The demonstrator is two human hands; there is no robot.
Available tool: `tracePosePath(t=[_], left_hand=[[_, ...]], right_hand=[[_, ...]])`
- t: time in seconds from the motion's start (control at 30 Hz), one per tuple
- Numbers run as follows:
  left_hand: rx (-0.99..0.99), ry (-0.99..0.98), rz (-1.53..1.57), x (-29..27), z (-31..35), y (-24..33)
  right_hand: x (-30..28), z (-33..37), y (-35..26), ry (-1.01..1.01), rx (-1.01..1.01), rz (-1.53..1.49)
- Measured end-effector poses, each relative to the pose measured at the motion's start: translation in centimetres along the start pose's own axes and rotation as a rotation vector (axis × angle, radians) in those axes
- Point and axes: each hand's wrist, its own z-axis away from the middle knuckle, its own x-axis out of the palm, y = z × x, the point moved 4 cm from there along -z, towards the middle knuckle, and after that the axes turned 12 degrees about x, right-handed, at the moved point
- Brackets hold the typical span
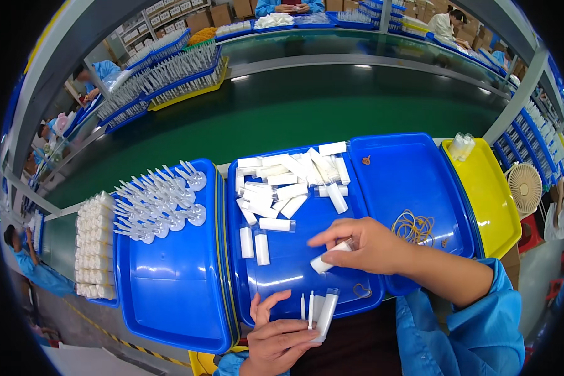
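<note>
My left hand point(276, 344) is closed around a small bunch: white tubes with clear ends point(326, 313) and thin white stems point(311, 306) standing beside them. Its other fingers are raised and bent. To the upper right, my right hand point(376, 247) grips one white tube point(332, 255) with a clear end, index finger stretched out to the left. Both hands are over the near part of the middle blue tray point(304, 288). Farther up in that tray lies a loose pile of similar white tubes point(284, 180), with a few single ones nearer.
At left, a blue tray point(169, 294) holds rows of clear round parts with upright stems point(160, 200); white pieces point(94, 244) stack beyond it. The right blue tray point(407, 169) has rubber bands point(413, 227). Past it are a yellow tray point(489, 194) and fan point(524, 188). A green conveyor point(332, 103) runs behind.
</note>
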Motion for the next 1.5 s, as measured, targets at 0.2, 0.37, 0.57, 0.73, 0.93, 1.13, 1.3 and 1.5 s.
tracePosePath(t=[0.2, 0.37, 0.57, 0.73, 0.93, 1.13, 1.3, 1.5], left_hand=[[0.222, -0.006, -0.058, 1.0, -1.7, 0.3], [0.229, -0.025, -0.061, 1.4, -1.4, -0.3], [0.222, -0.086, -0.078, 1.8, -0.9, -0.7], [0.328, -0.115, -0.156, 2.4, -0.4, -0.9], [0.174, -0.188, -0.133, 2.1, 0.0, -1.3], [0.215, -0.096, -0.108, 1.7, 0.4, -1.4], [0.022, 0.159, 0.016, 1.5, 0.4, -2.5], [0.05, 0.003, -0.133, 0.6, 0.9, -2.2]], right_hand=[[1.0, 1.2, 1.1, -0.164, 0.187, -0.676], [1.3, 1.3, 1.4, -0.146, 0.203, -0.62], [0.6, 3.6, -1.8, 0.133, -0.048, 0.188], [0.6, 4.1, -1.0, 0.014, 0.122, -0.173], [0.8, 4.7, -1.6, 0.094, -0.105, 0.143], [1.5, 4.6, -1.6, 0.078, -0.002, -0.105], [3.4, 4.7, -0.8, 0.049, -0.133, 0.049], [4.9, 3.5, -0.7, -0.007, -0.164, 0.062]])
